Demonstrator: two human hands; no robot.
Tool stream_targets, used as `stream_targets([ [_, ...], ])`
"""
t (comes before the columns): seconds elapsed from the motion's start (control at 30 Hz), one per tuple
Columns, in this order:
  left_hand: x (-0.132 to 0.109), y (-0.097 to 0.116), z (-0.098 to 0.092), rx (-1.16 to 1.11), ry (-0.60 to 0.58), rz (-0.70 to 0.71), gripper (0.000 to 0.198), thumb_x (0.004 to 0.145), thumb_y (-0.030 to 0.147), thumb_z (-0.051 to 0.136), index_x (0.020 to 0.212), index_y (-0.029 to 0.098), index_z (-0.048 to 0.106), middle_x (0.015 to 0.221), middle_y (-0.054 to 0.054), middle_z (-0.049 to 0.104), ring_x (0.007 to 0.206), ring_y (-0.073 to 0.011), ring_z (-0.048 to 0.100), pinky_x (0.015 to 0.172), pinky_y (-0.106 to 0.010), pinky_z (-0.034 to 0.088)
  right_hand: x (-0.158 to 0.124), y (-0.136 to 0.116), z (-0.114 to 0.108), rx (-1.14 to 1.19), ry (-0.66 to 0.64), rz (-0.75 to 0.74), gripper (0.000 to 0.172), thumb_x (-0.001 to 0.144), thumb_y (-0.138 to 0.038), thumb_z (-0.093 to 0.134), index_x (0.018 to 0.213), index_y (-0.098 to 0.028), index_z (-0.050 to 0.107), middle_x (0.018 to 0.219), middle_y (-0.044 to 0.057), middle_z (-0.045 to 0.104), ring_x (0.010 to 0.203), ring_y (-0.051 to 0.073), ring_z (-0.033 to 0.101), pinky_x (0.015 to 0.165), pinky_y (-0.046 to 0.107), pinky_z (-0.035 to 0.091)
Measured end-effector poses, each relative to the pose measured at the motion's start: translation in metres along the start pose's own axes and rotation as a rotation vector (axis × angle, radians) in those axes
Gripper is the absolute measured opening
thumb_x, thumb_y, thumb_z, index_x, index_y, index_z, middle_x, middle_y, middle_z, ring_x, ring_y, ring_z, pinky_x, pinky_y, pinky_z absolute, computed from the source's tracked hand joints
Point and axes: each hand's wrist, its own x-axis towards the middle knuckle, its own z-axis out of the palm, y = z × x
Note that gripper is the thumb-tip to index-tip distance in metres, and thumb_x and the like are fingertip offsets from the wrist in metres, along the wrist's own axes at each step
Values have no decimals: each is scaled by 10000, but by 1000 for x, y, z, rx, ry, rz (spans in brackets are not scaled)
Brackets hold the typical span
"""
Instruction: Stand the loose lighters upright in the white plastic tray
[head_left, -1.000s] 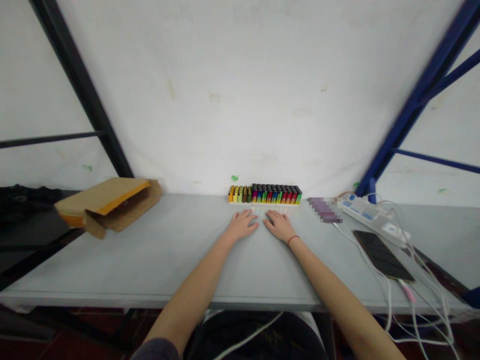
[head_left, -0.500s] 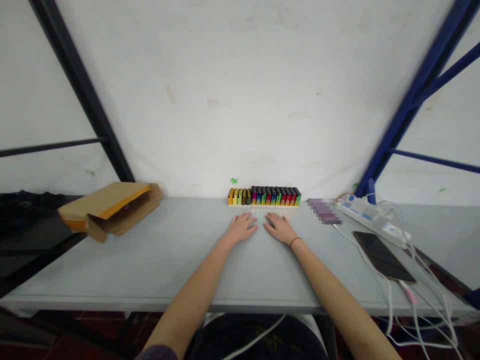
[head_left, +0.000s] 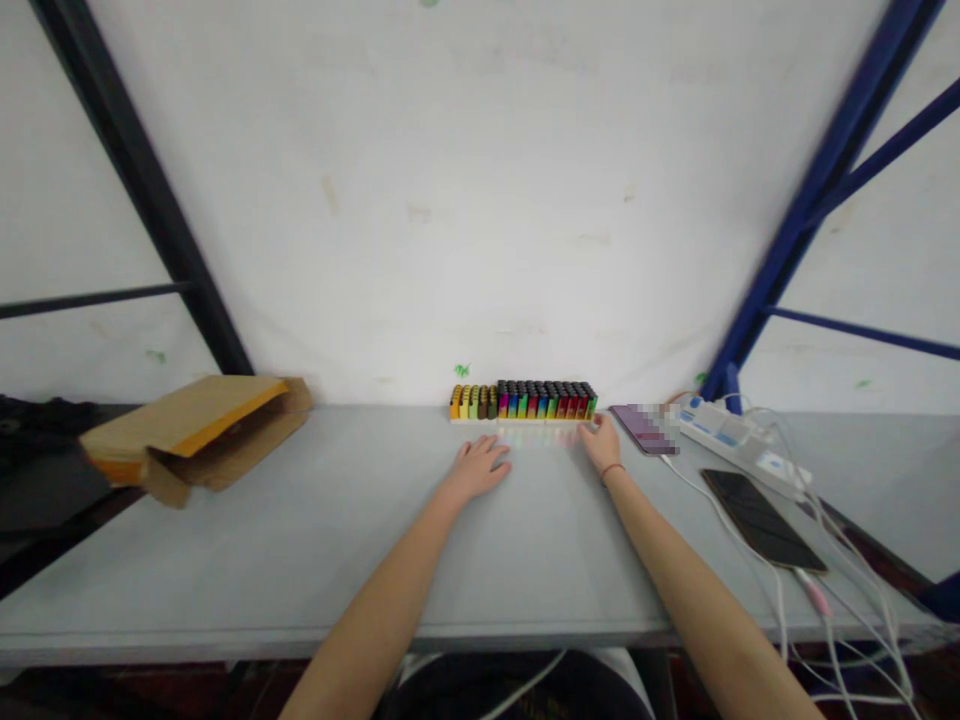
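Multicoloured lighters [head_left: 547, 402] with black tops stand upright in close rows on a white tray base at the rear of the grey tabletop [head_left: 300, 560], by the white wall [head_left: 487, 230]. A shorter group of yellow and olive-brown lighters [head_left: 474, 403] adjoins them on the left, on a similar white base.

Right hand [head_left: 601, 443]: positioned at the right front corner of the multicoloured group. Its fingers are bent and drawn in, with a narrow spread; the fingertips lie at the end of the base. Whether they touch or grip it cannot be told at this size. A thin red bracelet [head_left: 613, 470] circles the wrist.

Left hand [head_left: 475, 468]: palm down on the tabletop, fingers spread wide and holding nothing. The fingertips point toward the yellow and olive-brown group, short of its front edge, with bare table between.

To the right of the right hand lies a purple phone [head_left: 636, 428], partly obscured by pixelation. Beyond it are a white power strip [head_left: 750, 452] with cables and a dark-screened phone [head_left: 763, 520] lying face up. At far left, a brown cardboard box [head_left: 210, 410] lies with its end open, well apart from both hands.
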Motion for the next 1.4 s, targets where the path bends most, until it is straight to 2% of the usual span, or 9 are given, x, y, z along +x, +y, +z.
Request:
stream_targets([
  [0.1, -1, 1, 0, -3, -1, 3, 504, 1007, 452, 397, 1462, 280, 528, 1664, -96, 350, 1551, -272, 285, 1247, -553, 202, 22, 8, -6, 16, 21, 58, 650, 707, -206, 614, 1332, -31, 567, 1381, 260, 619, 1308, 340, 581, 1092, 429, 452],
  [0.23, -2, 2, 0, -20, 4, 8, 512, 1012, 450, 392, 1469, 259, 525, 1667, -108, 340, 1554, -266, 278, 1253, -543, 189, 42, 10, -4, 66, -36, 67, 503, 678, -198, 648, 1172, -99, 655, 1182, 171, 741, 1098, 288, 697, 948, 367, 540],
  [0.5, -3, 3, -1, -32, -10, 1, 521, 1012, 455, 386, 1475, 257, 518, 1671, -112, 330, 1559, -271, 266, 1254, -543, 184, 32, 25, -9, 25, 13, 120, 388, 669, -315, 699, 1009, -141, 632, 1007, 130, 743, 969, 308, 706, 883, 429, 555],
  [0.73, -3, 2, 1, -55, 14, 6, 495, 1000, 443, 413, 1451, 285, 542, 1662, -94, 354, 1549, -274, 289, 1248, -561, 191, 34, 22, -14, -76, -46, 54, 788, 559, -335, 874, 1240, -90, 561, 1240, 232, 681, 1204, 367, 640, 996, 423, 502],
  [0.87, -5, 4, -2, -56, -11, -9, 514, 1004, 446, 403, 1460, 251, 536, 1670, -109, 333, 1557, -275, 271, 1257, -547, 177, 40, 15, -19, -205, -189, -2, 662, 600, -382, 889, 1162, -142, 636, 1127, 157, 748, 1085, 330, 707, 927, 416, 546],
  [1.03, -6, 5, -3, -63, 10, -1, 494, 1004, 443, 401, 1447, 276, 544, 1663, -98, 352, 1549, -275, 291, 1251, -562, 181, 13, 14, -26, -247, -132, -75, 502, 663, -420, 866, 1046, -144, 696, 1020, 159, 769, 985, 314, 736, 791, 353, 566],
  [1.17, -5, 4, -2, -62, 1, 5, 518, 999, 464, 412, 1464, 262, 521, 1664, -108, 346, 1552, -275, 284, 1257, -549, 177, -25, 21, -37, -284, -98, -95, 555, 695, -474, 848, 1115, -156, 674, 1073, 172, 762, 1005, 342, 731, 793, 384, 567],
  [1.27, -2, 4, -2, -134, 17, 8, 674, 937, 556, 524, 1519, 226, 444, 1658, -143, 347, 1550, -313, 282, 1260, -552, 176, -52, 22, -48, -298, -170, -101, 621, 691, -494, 856, 1162, -147, 648, 1092, 192, 759, 1011, 368, 728, 809, 413, 566],
  [1.4, 2, 5, -3, -427, 48, 128, 1019, 766, 563, 759, 1570, 107, 328, 1654, -218, 315, 1531, -334, 319, 1260, -459, 255, -76, 7, -47, -104, -364, -308, 649, 683, -477, 856, 1215, -189, 620, 1134, 121, 765, 991, 314, 734, 845, 386, 568],
])
